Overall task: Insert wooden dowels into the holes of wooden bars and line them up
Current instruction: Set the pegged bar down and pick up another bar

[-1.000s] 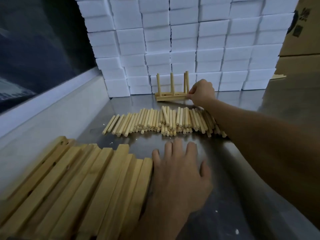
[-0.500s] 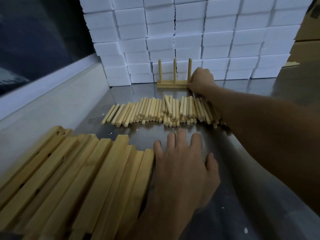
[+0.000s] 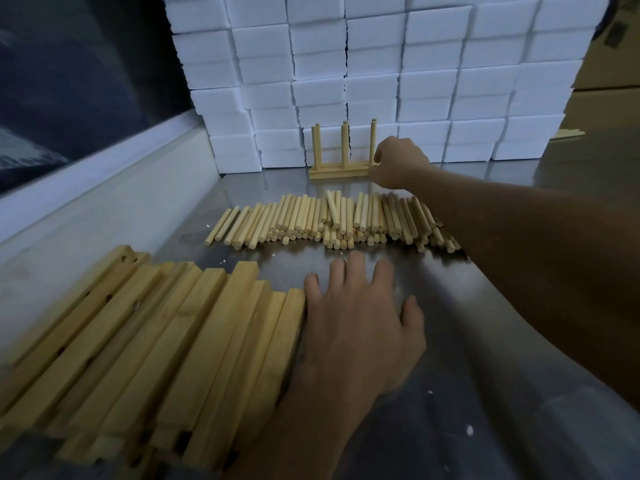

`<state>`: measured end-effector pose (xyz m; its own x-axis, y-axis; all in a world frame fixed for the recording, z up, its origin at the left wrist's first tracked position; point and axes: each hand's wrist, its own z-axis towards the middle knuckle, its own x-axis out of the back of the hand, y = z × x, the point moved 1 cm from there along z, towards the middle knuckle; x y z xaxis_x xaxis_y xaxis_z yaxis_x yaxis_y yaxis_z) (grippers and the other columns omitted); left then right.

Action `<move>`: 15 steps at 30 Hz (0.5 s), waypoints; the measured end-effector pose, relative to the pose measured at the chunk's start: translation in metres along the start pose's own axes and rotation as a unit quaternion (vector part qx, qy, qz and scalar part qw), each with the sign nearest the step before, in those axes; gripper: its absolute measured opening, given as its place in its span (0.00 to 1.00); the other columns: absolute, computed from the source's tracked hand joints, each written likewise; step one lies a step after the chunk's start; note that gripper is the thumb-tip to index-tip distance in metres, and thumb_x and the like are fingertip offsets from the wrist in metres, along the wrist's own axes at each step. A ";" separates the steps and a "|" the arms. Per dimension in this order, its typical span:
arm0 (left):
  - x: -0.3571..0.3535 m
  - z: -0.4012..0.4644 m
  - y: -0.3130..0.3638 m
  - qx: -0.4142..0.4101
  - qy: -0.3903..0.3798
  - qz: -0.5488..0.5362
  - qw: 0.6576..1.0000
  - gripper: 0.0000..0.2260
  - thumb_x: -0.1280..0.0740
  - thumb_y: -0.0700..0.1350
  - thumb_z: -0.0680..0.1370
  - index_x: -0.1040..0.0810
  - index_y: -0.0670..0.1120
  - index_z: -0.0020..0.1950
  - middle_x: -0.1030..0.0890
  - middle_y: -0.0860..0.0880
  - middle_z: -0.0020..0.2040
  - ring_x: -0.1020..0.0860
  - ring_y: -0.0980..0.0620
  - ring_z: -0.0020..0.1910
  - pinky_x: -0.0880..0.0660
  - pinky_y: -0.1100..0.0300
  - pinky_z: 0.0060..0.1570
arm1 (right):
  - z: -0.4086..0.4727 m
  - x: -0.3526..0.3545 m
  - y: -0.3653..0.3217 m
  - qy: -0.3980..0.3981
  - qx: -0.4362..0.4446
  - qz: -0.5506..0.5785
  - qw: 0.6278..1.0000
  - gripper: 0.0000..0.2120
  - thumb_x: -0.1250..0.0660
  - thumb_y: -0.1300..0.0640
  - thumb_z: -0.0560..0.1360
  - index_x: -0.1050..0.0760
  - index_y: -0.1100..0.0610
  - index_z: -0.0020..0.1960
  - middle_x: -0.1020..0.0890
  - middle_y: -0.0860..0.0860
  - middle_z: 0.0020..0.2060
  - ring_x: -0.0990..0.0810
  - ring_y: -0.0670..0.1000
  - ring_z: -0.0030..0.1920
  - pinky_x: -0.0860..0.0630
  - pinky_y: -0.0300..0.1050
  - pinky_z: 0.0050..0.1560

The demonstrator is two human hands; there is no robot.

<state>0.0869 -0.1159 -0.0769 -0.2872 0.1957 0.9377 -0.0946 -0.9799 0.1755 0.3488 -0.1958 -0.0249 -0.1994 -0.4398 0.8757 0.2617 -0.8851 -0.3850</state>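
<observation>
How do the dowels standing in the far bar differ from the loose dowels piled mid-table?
The standing dowels are upright, few and spaced apart, set in the assembled bar; the loose dowels lie flat, many and touching in a row on the metal table. Both look like the same pale wood and similar thickness.

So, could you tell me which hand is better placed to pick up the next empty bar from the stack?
The left hand: it lies flat on the metal table against the edge of the stack of bars. The right hand is far off, at the end of the doweled bars by the white blocks.
</observation>
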 end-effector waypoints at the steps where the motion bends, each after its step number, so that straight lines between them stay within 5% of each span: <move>1: 0.000 0.000 0.000 -0.001 0.000 -0.001 1.000 0.21 0.51 0.61 0.76 0.32 0.54 0.64 0.30 0.51 0.60 0.33 0.50 0.59 0.36 0.45 0.62 | -0.003 0.003 0.002 0.004 0.000 0.001 1.000 0.13 0.33 0.59 0.76 0.24 0.61 0.59 0.19 0.57 0.53 0.20 0.57 0.51 0.20 0.51 0.50; 10: 0.005 0.000 0.003 0.002 -0.007 0.054 0.999 0.19 0.47 0.61 0.79 0.28 0.52 0.62 0.28 0.49 0.61 0.30 0.48 0.59 0.37 0.44 0.62 | -0.052 0.028 0.001 0.036 0.039 0.012 0.999 0.13 0.33 0.54 0.79 0.24 0.59 0.60 0.18 0.55 0.53 0.21 0.54 0.50 0.25 0.45 0.48; 15: 0.031 -0.004 0.007 0.005 0.075 0.146 0.986 0.15 0.40 0.54 0.77 0.24 0.48 0.57 0.23 0.46 0.56 0.27 0.45 0.54 0.36 0.45 0.54 | -0.085 0.056 -0.005 0.078 0.038 0.066 0.994 0.14 0.34 0.52 0.79 0.22 0.57 0.62 0.18 0.54 0.54 0.19 0.54 0.53 0.21 0.50 0.54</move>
<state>0.0733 -0.1163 -0.0483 -0.4378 -0.0931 0.8943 0.0232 -0.9955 -0.0922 0.2561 -0.2292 0.0015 -0.3012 -0.5757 0.7602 0.3652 -0.8060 -0.4657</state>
